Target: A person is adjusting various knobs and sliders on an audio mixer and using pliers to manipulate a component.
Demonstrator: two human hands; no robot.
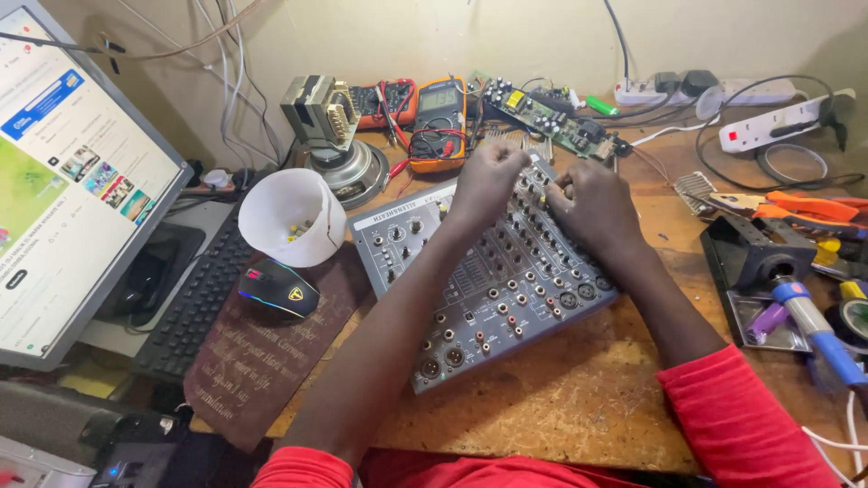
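Working at the far end of the grey audio mixer (pixel 484 271), I see my left hand (pixel 488 181) clenched and my right hand (pixel 592 206) pinching its knobs; its long axis runs diagonally toward me on the wooden bench (pixel 579 398).

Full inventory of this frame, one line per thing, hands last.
audio mixer: 1, grey, centre of the wooden bench
plastic cup: 1, white, tipped, left of the mixer, small parts inside
computer mouse: 1, black, on a brown pad
keyboard: 1, black, below the monitor
monitor: 1, lit, far left
multimeter: 1, orange and grey, behind the mixer
transformer: 1, metal, on a speaker magnet
circuit board: 1, green, back centre
power strips: 2, white, back right
pliers: 1, orange handles, right
left hand: fist on the mixer's far edge
right hand: on the mixer knobs
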